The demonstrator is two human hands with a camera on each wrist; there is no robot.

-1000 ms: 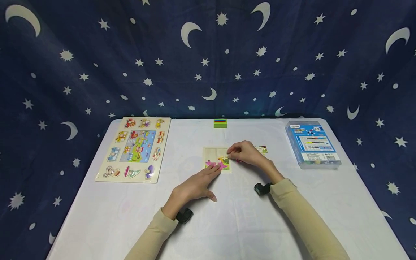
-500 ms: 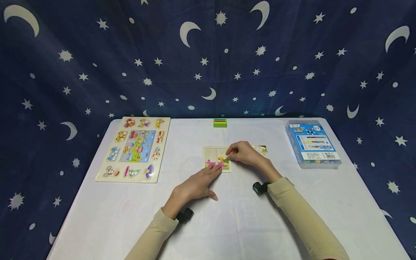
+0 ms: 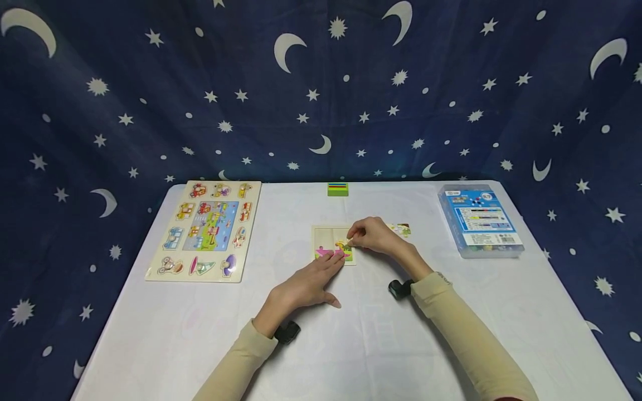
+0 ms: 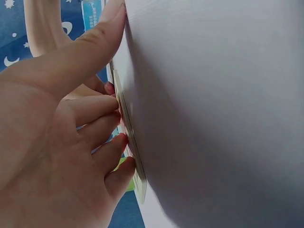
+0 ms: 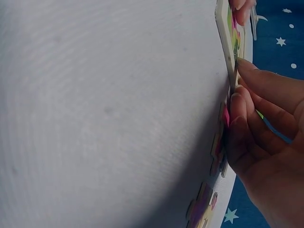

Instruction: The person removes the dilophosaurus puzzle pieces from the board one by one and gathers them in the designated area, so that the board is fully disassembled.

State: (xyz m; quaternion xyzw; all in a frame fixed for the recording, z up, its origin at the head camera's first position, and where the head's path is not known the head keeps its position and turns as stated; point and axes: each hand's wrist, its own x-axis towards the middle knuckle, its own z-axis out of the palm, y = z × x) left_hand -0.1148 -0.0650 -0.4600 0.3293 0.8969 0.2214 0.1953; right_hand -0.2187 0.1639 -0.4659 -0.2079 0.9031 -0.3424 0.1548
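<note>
A small wooden puzzle tray (image 3: pixel 313 245) lies mid-table, its lower part filled with pink, yellow and green puzzle pieces (image 3: pixel 342 245). My left hand (image 3: pixel 305 282) lies palm down, straight fingertips pressing on the pink pieces along the tray's near side. In the left wrist view the fingertips (image 4: pixel 124 164) meet the tray's edge, thumb held apart. My right hand (image 3: pixel 375 234) pinches a puzzle piece at the tray's right side, mostly covered by its fingers. Thumb and fingers stand right at the tray's rim (image 5: pixel 229 52) in the right wrist view.
Loose puzzle pieces (image 3: pixel 401 229) lie to the right of the tray, more of them (image 5: pixel 202 204) showing in the right wrist view. A large vehicle puzzle board (image 3: pixel 168 267) lies left, a blue clear-plastic box (image 3: pixel 484 225) right, a small green box (image 3: pixel 337 190) at the back.
The right hand has shifted very slightly left over the tray's right side, still pinching. The left hand stays on the pink pieces; the head view has moved slightly.
</note>
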